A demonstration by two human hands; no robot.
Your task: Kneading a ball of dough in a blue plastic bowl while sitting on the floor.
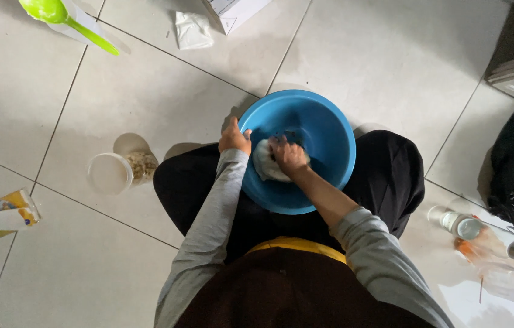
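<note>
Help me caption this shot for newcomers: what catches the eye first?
The blue bowl at centre, resting against the seated person's lap, stands out first. Inside it the right hand presses a pale lump, while the left hand grips the rim. A bright green spoon lies top left.

The person wears a long-sleeved grey top. The left sleeve reaches fully down to the wrist, ending in a plain cuff. The right sleeve is pushed up to about the elbow, bunched in soft folds, leaving the forearm bare. Over the torso lies a dark brown garment, apron-like, topped by a narrow yellow band that curves across the front. The legs are covered in loose black fabric. The left hand and the right hand are bare: no gloves, rings or watch visible.
</note>
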